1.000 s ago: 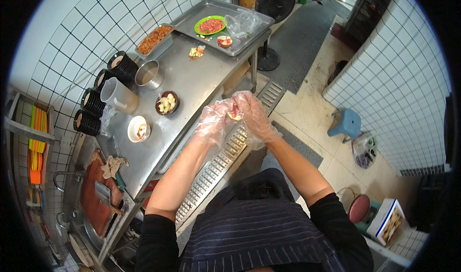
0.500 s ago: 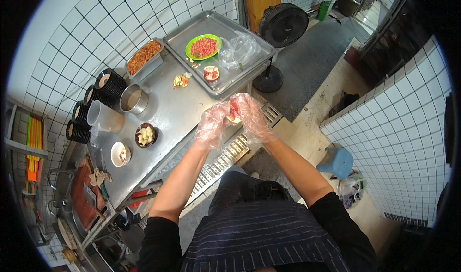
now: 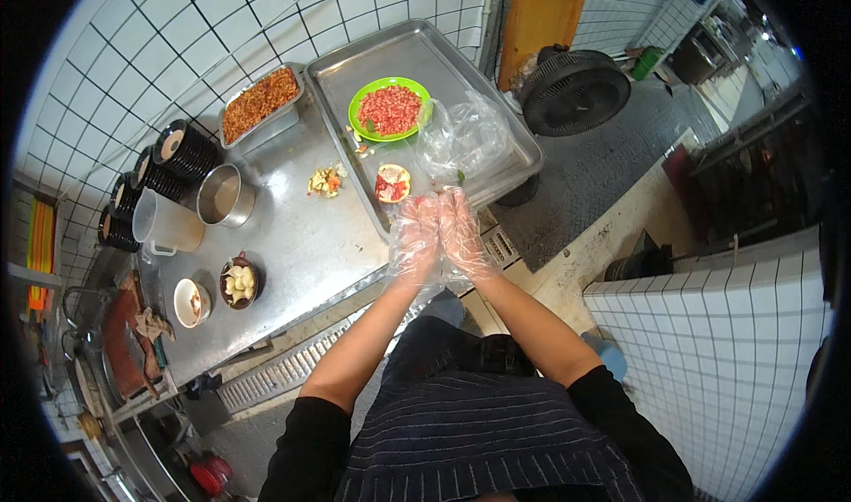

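Both my hands wear clear, loose plastic gloves and are pressed side by side at the near edge of the steel tray [image 3: 341,63]. My left hand [image 3: 415,240] and my right hand [image 3: 464,236] have their fingers curled together around a pomegranate piece, which they now almost wholly cover. Just beyond my left fingers, an opened pomegranate chunk [image 3: 392,184] with red seeds and pale rind lies on the tray. A bright green plate [image 3: 355,105] there is heaped with pomegranate seeds [image 3: 390,110]. Beside it sits a crumpled clear plastic bag [image 3: 465,138].
Rind scraps [image 3: 326,181] lie on the steel counter [image 3: 292,227]. Leftward stand a pan of reddish-brown food [image 3: 260,105], a steel pot [image 3: 225,197], a plastic pitcher [image 3: 167,223], a bowl of garlic cloves [image 3: 239,284], a white cup [image 3: 191,303] and stacked black bowls [image 3: 186,150]. A black fan [image 3: 576,94] stands right of the tray.
My hands have come closer together and turned, hiding the red pomegranate piece seen between them before. The view has shifted, and my hands are now right beside the tray's near edge.
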Demonstrator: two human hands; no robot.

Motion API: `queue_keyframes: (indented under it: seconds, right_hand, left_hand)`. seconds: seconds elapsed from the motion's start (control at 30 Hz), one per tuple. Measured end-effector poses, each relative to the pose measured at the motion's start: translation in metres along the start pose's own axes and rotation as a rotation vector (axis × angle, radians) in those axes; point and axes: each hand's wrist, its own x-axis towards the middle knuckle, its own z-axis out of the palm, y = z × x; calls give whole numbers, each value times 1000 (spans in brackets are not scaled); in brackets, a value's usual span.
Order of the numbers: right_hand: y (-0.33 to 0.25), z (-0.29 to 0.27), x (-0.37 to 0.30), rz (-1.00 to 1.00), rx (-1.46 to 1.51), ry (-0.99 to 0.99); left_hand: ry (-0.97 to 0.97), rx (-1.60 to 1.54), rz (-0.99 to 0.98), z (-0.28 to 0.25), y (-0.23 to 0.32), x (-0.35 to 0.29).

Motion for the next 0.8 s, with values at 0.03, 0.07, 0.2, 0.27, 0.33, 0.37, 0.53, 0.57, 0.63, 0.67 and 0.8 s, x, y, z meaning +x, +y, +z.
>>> queue_keyframes:
  seconds: [0.03, 0.07, 0.2, 0.27, 0.33, 0.37, 0.53, 0.57, 0.63, 0.67, 0.8]
  right_hand:
    - [6, -3, 8, 5, -57, -19]
    - [12, -6, 16, 9, -115, -37]
    - [23, -10, 47, -140, 38, -126]
    - [27, -16, 55, -84, -9, -217]
    - [33, -24, 68, -24, -17, -255]
    - [37, -23, 73, 13, 10, -263]
    - [65, -18, 95, 169, 237, -327]
    - [75, -17, 98, 206, 275, -343]
    - [83, -13, 108, 230, 315, -386]
    - [87, -11, 112, 222, 316, -410]
    - [95, -14, 128, 116, 228, -456]
  left_hand:
    - [-99, 3, -82, -2, 11, 9]
    - [-48, 155, 97, 7, 3, 15]
    - [53, 219, 207, 45, -42, 29]
    - [15, -34, -14, 52, -41, 34]
    - [36, -241, -164, 47, -3, 52]
    - [68, -324, -227, 44, 8, 59]
    - [81, -447, -409, 59, -8, 75]
    - [83, -479, -440, 60, -5, 78]
    - [103, -448, -479, 66, -23, 82]
    - [118, -396, -458, 68, -30, 81]
    - [191, -31, -263, 84, -46, 80]
